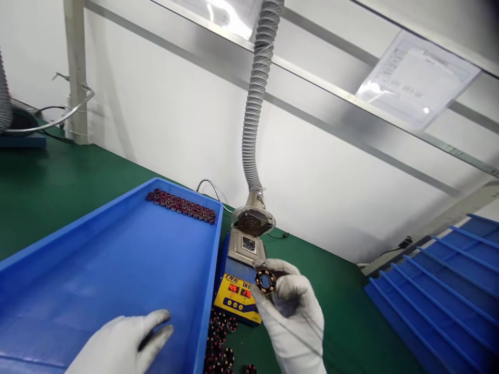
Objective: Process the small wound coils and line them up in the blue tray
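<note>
Between the gloved thumb and fingers of my right hand (290,311) is a small black ring (265,281) with copper-coloured spots, held in front of the solder pot's (247,245) yellow display panel (237,298). My left hand (125,340), also gloved, hovers over the near part of the blue tray (140,259), thumb and forefinger apart with nothing between them. Rows of small dark reddish rings (181,204) stand along the tray's far end. More loose rings (218,340) lie in a heap between the tray and my right hand.
A grey ribbed hose (257,93) hangs down to a round fan hood (253,222) behind the pot. Stacked blue trays (440,285) stand at the right on the green table (343,311). A metal shelf edge (331,96) crosses above.
</note>
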{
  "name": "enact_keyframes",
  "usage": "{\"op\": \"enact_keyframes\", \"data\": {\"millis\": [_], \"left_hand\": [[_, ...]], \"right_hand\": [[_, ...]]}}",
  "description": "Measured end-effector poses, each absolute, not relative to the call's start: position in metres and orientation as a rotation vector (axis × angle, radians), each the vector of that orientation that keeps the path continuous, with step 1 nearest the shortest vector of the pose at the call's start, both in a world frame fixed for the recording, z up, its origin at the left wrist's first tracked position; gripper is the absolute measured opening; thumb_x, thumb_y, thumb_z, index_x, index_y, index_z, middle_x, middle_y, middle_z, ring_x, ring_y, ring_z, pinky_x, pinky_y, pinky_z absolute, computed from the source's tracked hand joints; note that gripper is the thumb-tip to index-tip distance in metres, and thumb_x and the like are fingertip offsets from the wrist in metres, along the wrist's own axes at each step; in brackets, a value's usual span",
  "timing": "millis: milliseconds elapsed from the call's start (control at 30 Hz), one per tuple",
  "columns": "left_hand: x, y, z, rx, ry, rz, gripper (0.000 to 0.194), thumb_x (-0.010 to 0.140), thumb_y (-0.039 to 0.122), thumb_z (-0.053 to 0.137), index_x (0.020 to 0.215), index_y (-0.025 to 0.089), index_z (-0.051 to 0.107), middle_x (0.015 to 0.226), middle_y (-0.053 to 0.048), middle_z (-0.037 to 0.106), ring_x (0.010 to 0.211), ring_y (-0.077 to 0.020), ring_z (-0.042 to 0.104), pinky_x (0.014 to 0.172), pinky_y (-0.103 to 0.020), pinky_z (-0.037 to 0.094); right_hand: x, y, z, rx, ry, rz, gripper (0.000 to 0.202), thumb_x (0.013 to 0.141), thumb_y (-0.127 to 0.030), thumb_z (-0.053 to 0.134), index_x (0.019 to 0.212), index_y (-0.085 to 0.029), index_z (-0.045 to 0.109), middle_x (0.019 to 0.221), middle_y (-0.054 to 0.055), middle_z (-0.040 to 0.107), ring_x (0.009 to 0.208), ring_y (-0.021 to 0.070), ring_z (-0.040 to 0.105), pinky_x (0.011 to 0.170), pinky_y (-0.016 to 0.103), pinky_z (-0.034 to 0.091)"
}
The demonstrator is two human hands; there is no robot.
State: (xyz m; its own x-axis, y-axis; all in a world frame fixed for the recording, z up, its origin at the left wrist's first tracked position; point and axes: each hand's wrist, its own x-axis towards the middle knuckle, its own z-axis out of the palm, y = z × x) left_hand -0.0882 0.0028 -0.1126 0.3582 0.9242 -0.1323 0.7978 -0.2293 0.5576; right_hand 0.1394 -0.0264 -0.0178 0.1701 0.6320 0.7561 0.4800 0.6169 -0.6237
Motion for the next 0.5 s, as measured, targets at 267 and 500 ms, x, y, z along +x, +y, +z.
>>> {"op": "enact_keyframes", "data": {"millis": [267,500], "left_hand": [[-0.129,0.014,-0.111,2.037,1.634,0.35,0.038,0.084,0.049,0.04,0.104,0.028,0.065,0.101,-0.002,0.072,0.092,-0.0278,0.065,0.083,-0.041,0.047],[-0.123,0.014,-0.13,2.125,1.591,0.354,0.034,0.087,0.046,0.036,0.089,0.031,0.066,0.081,-0.003,0.073,0.077,-0.0286,0.067,0.072,-0.042,0.048]], "right_hand": [[0.077,0.031,-0.047,-1.206,-1.576,0.551,0.022,0.073,-0.015,0.063,0.093,-0.024,0.057,0.096,0.002,0.066,0.089,0.0158,0.062,0.081,0.03,0.049],[-0.012,0.181,-0.135,-1.676,-1.834,0.624,0.01,0.067,-0.02,0.071,0.067,-0.016,0.062,0.071,0.0,0.064,0.072,0.016,0.061,0.073,0.031,0.049]]}}
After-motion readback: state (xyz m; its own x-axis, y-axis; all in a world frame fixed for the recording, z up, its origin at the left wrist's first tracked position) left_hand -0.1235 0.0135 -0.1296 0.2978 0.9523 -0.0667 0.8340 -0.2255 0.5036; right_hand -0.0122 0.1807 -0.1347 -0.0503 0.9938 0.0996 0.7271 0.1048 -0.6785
